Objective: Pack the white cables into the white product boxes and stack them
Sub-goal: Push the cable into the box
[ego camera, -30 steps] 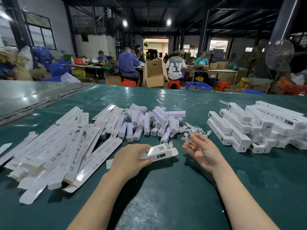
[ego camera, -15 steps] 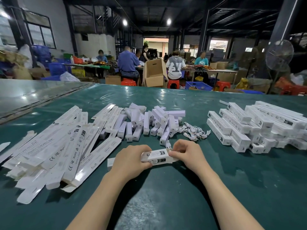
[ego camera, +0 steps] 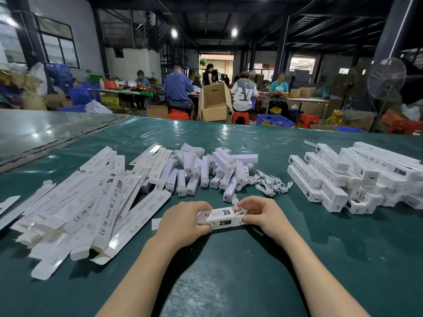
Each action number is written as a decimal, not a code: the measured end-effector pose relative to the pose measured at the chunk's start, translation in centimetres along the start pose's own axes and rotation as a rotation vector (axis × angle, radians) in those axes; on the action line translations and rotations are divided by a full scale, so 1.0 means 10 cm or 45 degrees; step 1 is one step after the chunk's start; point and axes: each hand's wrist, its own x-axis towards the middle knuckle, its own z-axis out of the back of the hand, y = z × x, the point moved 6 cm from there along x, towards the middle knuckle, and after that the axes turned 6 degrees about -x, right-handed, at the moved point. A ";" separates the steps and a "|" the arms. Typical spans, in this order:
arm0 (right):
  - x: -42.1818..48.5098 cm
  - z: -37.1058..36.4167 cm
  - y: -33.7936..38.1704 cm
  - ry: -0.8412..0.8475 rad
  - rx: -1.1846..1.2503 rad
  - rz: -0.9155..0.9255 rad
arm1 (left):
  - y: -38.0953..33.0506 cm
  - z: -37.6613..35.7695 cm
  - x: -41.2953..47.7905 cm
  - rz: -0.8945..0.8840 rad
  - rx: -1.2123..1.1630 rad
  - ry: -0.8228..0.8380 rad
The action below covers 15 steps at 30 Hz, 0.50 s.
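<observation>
My left hand [ego camera: 183, 221] grips the left end of a white product box [ego camera: 218, 218] lying just above the green table near me. At the box's open right end my right hand [ego camera: 261, 213] pinches a coiled white cable [ego camera: 239, 208] against the opening. A loose pile of white cables [ego camera: 270, 183] lies behind my right hand. Packed white boxes [ego camera: 357, 177] are stacked at the right. A heap of flat, unfolded box blanks [ego camera: 91, 202] covers the left side.
Small white lamp units [ego camera: 206, 170] lie jumbled at the table's middle. The green table [ego camera: 251, 271] runs far ahead; a grey table [ego camera: 45, 129] adjoins at the left. People sit at benches beyond, with cardboard cartons [ego camera: 214, 106], blue crates and a standing fan [ego camera: 386, 81].
My right hand, raised and open with a cable a second ago, has come down to the box's right end and now pinches the cable at the opening. The left hand lowered the box slightly.
</observation>
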 end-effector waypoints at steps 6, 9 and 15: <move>0.01 0.03 0.02 -0.149 -0.087 0.081 | 0.00 0.00 0.01 -0.010 -0.008 0.023; 0.02 0.05 0.03 -0.193 -0.096 0.098 | 0.00 0.00 0.02 -0.011 -0.026 0.026; 0.02 0.05 0.05 -0.254 -0.205 0.160 | 0.01 -0.01 0.03 0.002 -0.045 0.043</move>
